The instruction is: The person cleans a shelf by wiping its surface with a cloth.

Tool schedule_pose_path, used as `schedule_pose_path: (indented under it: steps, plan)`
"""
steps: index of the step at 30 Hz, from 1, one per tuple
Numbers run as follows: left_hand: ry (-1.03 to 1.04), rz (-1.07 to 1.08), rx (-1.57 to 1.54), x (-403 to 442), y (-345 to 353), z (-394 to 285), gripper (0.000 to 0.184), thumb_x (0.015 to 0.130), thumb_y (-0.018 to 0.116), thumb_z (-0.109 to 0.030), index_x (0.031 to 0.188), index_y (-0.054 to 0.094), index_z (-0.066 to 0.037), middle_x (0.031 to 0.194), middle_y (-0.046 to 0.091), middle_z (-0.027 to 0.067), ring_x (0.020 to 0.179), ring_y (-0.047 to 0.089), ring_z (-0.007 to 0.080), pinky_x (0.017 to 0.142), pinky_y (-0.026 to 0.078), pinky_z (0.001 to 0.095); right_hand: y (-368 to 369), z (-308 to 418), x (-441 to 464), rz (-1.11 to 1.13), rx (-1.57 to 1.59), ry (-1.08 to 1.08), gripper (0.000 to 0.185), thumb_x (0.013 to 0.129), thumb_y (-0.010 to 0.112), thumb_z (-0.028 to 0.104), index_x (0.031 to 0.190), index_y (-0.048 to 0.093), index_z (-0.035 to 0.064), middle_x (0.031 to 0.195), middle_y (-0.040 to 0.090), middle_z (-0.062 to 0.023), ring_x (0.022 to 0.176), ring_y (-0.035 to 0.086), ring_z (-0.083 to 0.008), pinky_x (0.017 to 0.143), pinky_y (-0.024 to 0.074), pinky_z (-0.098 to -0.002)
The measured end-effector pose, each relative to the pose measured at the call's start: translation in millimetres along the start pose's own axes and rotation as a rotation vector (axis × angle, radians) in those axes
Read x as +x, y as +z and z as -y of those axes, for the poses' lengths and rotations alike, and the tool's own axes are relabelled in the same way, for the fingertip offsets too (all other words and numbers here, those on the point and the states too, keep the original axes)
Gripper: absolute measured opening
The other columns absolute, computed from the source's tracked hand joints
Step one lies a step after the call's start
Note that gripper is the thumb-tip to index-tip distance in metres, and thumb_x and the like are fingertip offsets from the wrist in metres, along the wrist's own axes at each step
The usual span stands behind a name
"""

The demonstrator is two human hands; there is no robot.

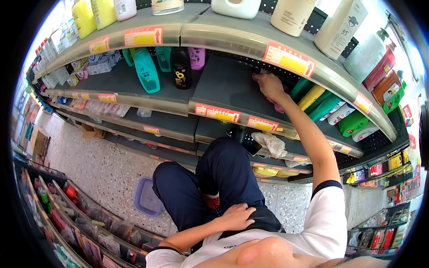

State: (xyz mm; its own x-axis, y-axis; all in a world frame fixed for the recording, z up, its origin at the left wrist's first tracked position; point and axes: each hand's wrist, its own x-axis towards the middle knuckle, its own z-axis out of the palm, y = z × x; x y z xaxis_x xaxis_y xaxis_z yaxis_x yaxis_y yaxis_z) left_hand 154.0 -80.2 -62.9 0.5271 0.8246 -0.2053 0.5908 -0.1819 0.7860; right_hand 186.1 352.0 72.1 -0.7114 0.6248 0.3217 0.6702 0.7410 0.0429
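My right hand (269,85) reaches onto the dark middle shelf (223,82), its fingers closed and pressed down near the back. What looks like a pink cloth (278,106) shows under the hand and wrist, mostly hidden. To the right of it lean green and yellow bottles (311,97). On the left part of this shelf stand a teal bottle (147,71), a black bottle (180,69) and a pink bottle (196,58). My left hand (237,217) lies flat on my lap, fingers loosely apart, holding nothing.
A crumpled greyish cloth (269,144) and a dark phone-like object (245,139) lie on the lower shelf by my knee. A purple basin (147,197) stands on the speckled floor. Large bottles (292,17) line the upper shelf. Behind me is another goods rack (80,219).
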Motion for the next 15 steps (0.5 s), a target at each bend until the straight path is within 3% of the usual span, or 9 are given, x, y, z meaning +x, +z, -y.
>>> schedule_pose_path:
  steps: [9,12,15]
  plan:
    - [-0.309,0.024,-0.152,-60,-35,14,0.059,0.095,0.065,-0.043,0.141,0.047,-0.011,0.127,0.058,0.0233,0.119,0.058,0.0399,0.101,0.047,0.0438,1,0,-5,-0.054,0.001,-0.049,0.024,0.089,0.057,0.011,0.106,0.072,0.0162,0.102,0.064,-0.0159,0.095,0.068,-0.0366,0.079,0.0565,-0.0486]
    - [-0.160,-0.070,-0.266,-55,-16,44,0.064,0.093,0.067,-0.044,0.142,0.046,-0.009,0.130,0.056,0.0245,0.120,0.058,0.0400,0.102,0.047,0.0444,-1,0,-5,-0.024,0.014,-0.026,0.027,0.088,0.062,0.010,0.112,0.073,0.0151,0.101,0.066,-0.0130,0.094,0.066,-0.0368,0.083,0.0548,-0.0473]
    - [-0.132,0.067,-0.295,-41,-24,50,0.074,0.091,0.069,-0.048,0.147,0.042,-0.007,0.131,0.056,0.0234,0.122,0.057,0.0383,0.103,0.045,0.0417,-3,0,-6,-0.029,0.071,-0.051,0.027,0.087,0.062,0.008,0.111,0.073,0.0140,0.102,0.066,-0.0123,0.093,0.066,-0.0370,0.081,0.0546,-0.0470]
